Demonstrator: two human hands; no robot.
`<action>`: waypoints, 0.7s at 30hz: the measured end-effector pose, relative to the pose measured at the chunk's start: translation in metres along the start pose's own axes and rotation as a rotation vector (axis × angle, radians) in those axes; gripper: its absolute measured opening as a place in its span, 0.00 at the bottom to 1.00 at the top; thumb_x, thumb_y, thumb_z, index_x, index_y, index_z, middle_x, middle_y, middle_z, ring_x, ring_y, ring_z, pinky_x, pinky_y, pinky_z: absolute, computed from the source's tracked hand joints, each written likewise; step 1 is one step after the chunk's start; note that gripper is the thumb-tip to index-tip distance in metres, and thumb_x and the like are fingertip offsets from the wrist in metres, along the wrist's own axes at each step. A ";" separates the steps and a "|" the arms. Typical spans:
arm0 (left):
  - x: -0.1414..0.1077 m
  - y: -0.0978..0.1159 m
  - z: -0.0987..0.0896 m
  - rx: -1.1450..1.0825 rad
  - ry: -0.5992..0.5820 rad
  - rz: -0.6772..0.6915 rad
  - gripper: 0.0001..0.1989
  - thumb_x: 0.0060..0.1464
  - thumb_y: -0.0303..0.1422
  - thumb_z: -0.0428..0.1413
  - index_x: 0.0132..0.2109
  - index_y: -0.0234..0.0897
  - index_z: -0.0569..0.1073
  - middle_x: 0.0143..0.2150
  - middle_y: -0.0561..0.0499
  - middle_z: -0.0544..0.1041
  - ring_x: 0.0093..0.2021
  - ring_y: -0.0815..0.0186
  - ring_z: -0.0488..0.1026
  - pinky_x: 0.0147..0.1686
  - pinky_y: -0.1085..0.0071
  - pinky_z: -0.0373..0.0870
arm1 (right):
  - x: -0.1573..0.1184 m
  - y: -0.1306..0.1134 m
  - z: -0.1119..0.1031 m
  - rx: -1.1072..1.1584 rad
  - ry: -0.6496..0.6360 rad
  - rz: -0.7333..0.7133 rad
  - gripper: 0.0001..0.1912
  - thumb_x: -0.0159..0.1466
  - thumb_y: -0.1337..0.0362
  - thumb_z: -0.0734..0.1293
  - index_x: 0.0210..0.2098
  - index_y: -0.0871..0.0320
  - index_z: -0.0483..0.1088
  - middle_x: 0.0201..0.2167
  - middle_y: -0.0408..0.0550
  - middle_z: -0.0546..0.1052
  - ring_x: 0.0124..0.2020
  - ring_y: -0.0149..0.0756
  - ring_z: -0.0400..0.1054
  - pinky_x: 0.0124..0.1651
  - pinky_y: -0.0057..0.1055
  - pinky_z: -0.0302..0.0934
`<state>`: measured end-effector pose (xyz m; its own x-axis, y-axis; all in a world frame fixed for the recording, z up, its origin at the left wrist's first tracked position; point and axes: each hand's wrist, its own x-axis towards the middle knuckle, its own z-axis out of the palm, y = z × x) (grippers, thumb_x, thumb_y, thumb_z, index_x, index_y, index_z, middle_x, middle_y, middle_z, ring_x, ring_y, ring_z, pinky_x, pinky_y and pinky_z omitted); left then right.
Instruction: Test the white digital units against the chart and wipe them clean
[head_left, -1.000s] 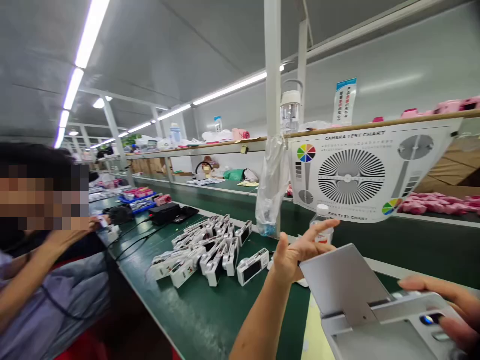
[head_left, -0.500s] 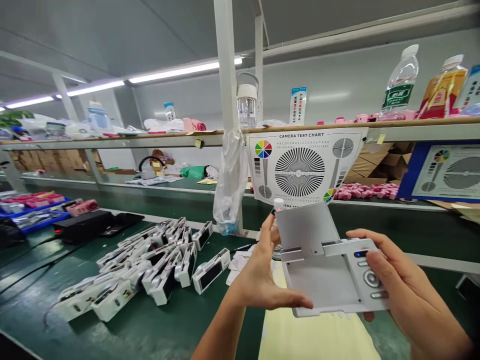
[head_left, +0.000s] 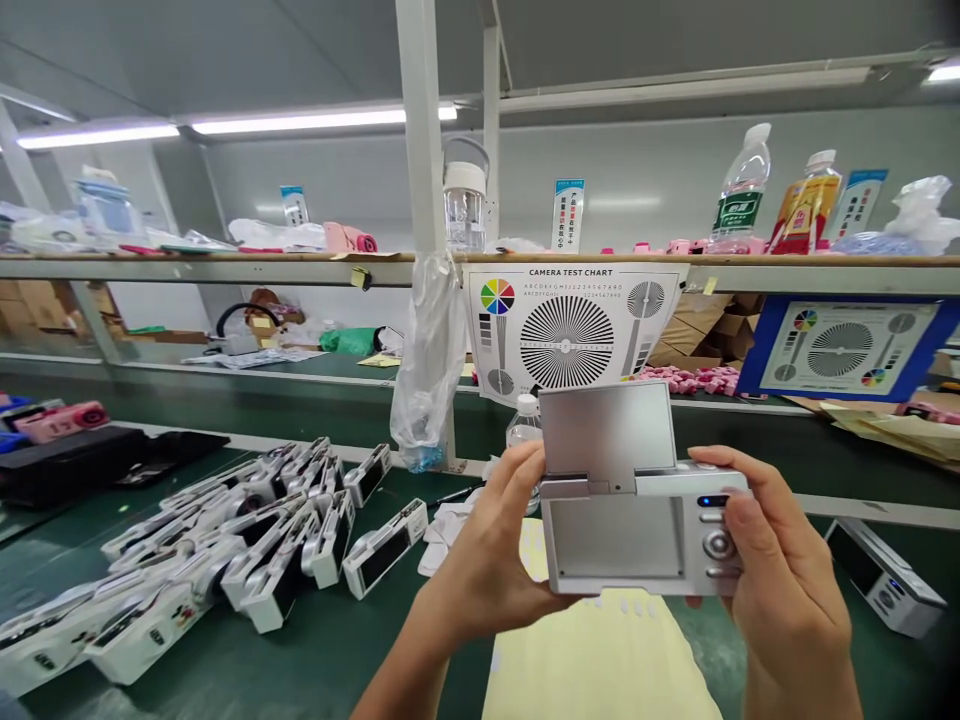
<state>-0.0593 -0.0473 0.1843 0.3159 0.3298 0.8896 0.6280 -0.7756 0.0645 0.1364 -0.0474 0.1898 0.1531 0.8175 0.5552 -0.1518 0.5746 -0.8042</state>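
A silver digital camera [head_left: 619, 540] is held up in front of me, its flip screen [head_left: 607, 430] swung upright above the body. My right hand [head_left: 784, 560] grips the camera's right end, the thumb by the buttons beneath a small blue light. The left side of the camera lies between the thumb and fingers of my left hand [head_left: 487, 550]; its fingertips are partly hidden behind the screen. Behind the camera hangs a paper camera test chart [head_left: 566, 335]. Below lies a pale yellow sheet [head_left: 600, 660] on the green bench.
Many white cameras [head_left: 255, 540] lie piled on the left of the bench. Another silver camera [head_left: 885, 580] rests at the right. A plastic bag [head_left: 427, 370] hangs on the post. A clear bottle [head_left: 523, 425] stands behind my left hand. A blue-framed chart [head_left: 840, 350] leans at right.
The camera has gone from tilted to nearly level, facing the chart more squarely. My view has turned right, bringing the second silver camera further into sight.
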 end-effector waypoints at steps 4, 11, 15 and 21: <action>0.005 -0.001 -0.003 0.018 0.027 0.017 0.40 0.43 0.39 0.64 0.61 0.41 0.55 0.57 0.40 0.60 0.61 0.51 0.57 0.55 0.55 0.65 | -0.001 0.003 -0.002 -0.005 -0.010 -0.055 0.18 0.62 0.47 0.62 0.45 0.49 0.69 0.22 0.41 0.67 0.16 0.27 0.58 0.13 0.20 0.57; 0.007 -0.001 -0.006 0.025 0.102 0.121 0.40 0.42 0.41 0.64 0.60 0.38 0.57 0.55 0.39 0.62 0.58 0.48 0.57 0.55 0.49 0.61 | 0.001 0.004 -0.003 0.108 -0.082 -0.015 0.17 0.61 0.48 0.64 0.46 0.48 0.68 0.23 0.40 0.66 0.15 0.27 0.60 0.13 0.21 0.59; 0.007 -0.004 -0.006 -0.110 0.114 0.141 0.42 0.41 0.46 0.63 0.61 0.38 0.57 0.54 0.41 0.64 0.58 0.51 0.59 0.57 0.52 0.60 | 0.002 0.000 -0.002 0.188 -0.171 0.053 0.22 0.58 0.45 0.65 0.48 0.48 0.67 0.25 0.40 0.69 0.15 0.27 0.64 0.12 0.21 0.62; 0.006 -0.008 -0.006 -0.194 0.093 0.102 0.43 0.39 0.45 0.65 0.61 0.39 0.58 0.54 0.42 0.66 0.58 0.51 0.58 0.56 0.52 0.61 | 0.001 -0.002 -0.002 0.179 -0.207 0.096 0.22 0.59 0.44 0.64 0.48 0.48 0.66 0.25 0.42 0.71 0.16 0.29 0.65 0.12 0.22 0.64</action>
<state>-0.0670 -0.0423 0.1919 0.2983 0.2005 0.9332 0.4448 -0.8942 0.0499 0.1387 -0.0474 0.1918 -0.0698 0.8483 0.5249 -0.3284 0.4773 -0.8151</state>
